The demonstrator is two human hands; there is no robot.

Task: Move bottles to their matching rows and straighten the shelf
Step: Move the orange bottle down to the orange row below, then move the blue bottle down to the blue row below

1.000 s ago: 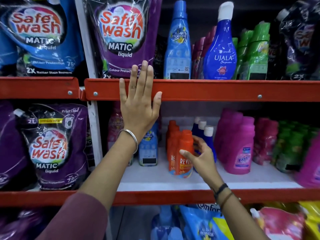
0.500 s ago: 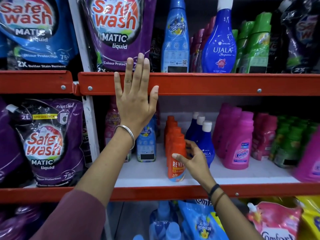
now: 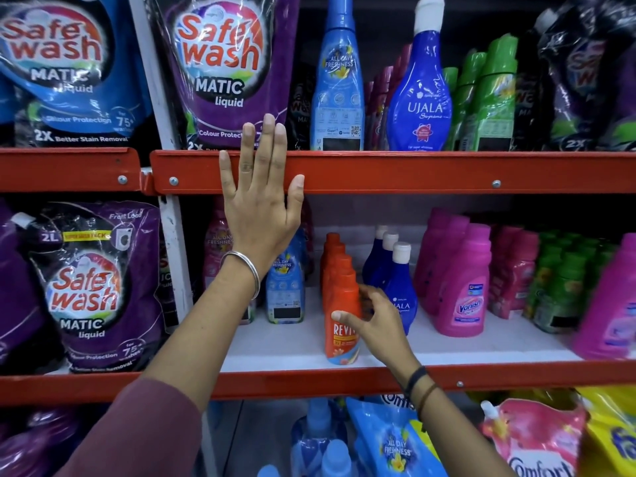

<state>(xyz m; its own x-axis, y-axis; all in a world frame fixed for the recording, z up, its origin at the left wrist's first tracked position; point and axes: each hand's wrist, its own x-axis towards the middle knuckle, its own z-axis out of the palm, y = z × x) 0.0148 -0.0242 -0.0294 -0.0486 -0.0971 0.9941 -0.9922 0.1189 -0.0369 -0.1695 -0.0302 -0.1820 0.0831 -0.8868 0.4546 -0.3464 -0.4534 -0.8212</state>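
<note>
On the middle shelf (image 3: 275,351) a row of orange Revive bottles (image 3: 333,256) runs front to back. My right hand (image 3: 378,321) is closed around the front orange bottle (image 3: 341,342), which stands upright near the shelf's front edge. Right beside it is a row of dark blue Ujala bottles (image 3: 399,270) with white caps. My left hand (image 3: 261,215) lies flat and open against the red rail (image 3: 395,172) of the upper shelf. It partly covers a light blue bottle (image 3: 284,297) and a pink one behind it.
Pink Vanish bottles (image 3: 464,294) and green bottles (image 3: 564,280) fill the middle shelf to the right. On the upper shelf stand a tall light blue bottle (image 3: 339,80), a large Ujala bottle (image 3: 421,94) and green bottles (image 3: 492,98). Safe wash pouches (image 3: 89,290) hang at the left.
My right hand has brought the tilted orange bottle upright and set it down at the front of the orange row. My left hand stays on the red rail.
</note>
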